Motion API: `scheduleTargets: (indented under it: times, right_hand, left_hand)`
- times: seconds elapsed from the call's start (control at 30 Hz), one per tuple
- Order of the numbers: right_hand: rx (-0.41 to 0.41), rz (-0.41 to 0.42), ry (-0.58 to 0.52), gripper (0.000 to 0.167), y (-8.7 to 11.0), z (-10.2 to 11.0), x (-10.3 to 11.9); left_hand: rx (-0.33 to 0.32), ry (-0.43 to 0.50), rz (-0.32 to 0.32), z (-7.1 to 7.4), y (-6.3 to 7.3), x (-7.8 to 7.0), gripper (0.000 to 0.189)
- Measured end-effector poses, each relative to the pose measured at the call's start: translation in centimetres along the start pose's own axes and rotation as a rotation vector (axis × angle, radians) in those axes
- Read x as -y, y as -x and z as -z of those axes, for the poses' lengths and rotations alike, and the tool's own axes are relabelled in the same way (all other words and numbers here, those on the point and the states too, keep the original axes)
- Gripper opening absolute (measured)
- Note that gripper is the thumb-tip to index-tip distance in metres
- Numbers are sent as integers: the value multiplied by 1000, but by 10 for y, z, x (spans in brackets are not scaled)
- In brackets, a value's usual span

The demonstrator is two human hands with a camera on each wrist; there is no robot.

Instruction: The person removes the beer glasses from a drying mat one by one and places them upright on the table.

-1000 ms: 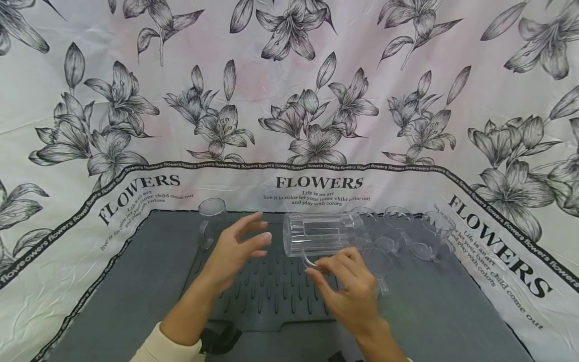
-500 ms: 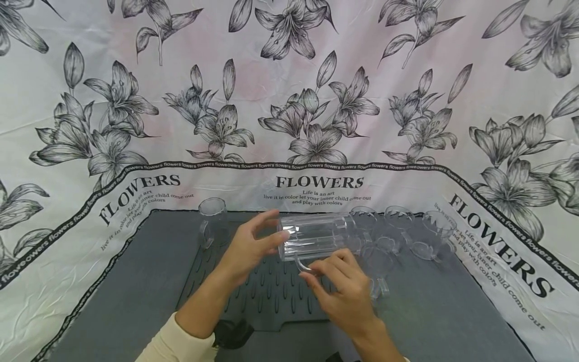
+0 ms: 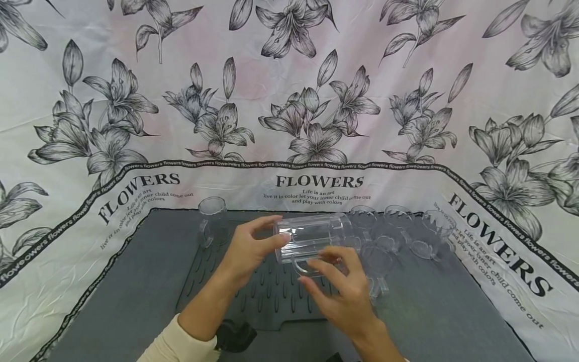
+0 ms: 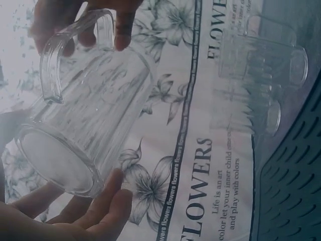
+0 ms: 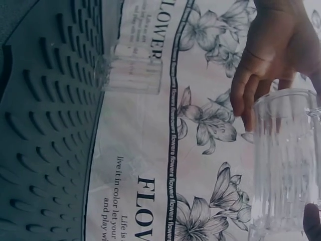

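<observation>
A clear ribbed mug (image 3: 312, 232) lies sideways in the air above a dark mat, base toward the left. My left hand (image 3: 246, 249) grips the base end, thumb in front and fingers behind. At the handle (image 3: 302, 269), my right hand (image 3: 348, 294) has its thumb tip outside and its index finger inside the loop, with another finger near the body. The left wrist view shows the mug's round base (image 4: 57, 160) above the left fingertips and the right hand (image 4: 95, 15) behind the handle. Part of the rim end is hidden by the right fingers.
The dark drying mat (image 3: 267, 301) has raised ridges. One clear mug (image 3: 212, 216) stands at its back left. Several clear mugs (image 3: 398, 218) stand close together at the back right. A patterned cloth (image 3: 316, 171) hangs behind the grey table (image 3: 452, 311).
My left hand has moved right and taken hold of the mug's base. The mug has shifted slightly left and tilted, and the right fingers have spread from their tighter pinch on the handle.
</observation>
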State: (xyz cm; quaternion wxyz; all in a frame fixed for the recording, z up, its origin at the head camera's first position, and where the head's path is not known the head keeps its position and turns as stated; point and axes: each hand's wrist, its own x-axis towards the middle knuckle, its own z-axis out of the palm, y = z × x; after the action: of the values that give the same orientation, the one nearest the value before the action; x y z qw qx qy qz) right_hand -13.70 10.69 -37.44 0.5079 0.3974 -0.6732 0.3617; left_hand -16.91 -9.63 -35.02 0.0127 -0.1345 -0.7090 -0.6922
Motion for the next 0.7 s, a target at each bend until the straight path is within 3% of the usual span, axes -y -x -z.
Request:
scheduleTargets:
  times: [0.07, 0.17, 0.3, 0.43, 0.53, 0.6, 0.7]
  right_hand:
    - [-91, -38, 11, 39, -1, 3, 1]
    - [-222, -176, -63, 37, 2, 10, 2]
    - [-300, -538, -260, 25, 9, 17, 8]
    - [-256, -940, -443, 19, 14, 15, 18]
    - [-174, -1125, -634, 25, 16, 9, 23]
    - [-130, -1177, -754, 32, 16, 6, 25]
    - [-102, -1167, -883, 38, 14, 4, 26]
  left_hand:
    - [-19, 7, 5, 1, 1, 1, 53]
    - [-48, 28, 14, 2, 3, 2, 52]
    - [-82, 56, 28, 5, 6, 3, 51]
    - [-106, 113, 32, 7, 9, 5, 51]
    - [-129, 156, 34, 5, 10, 8, 50]
    - [-142, 177, 36, 3, 11, 10, 50]
    - [-143, 185, 42, 0, 12, 14, 51]
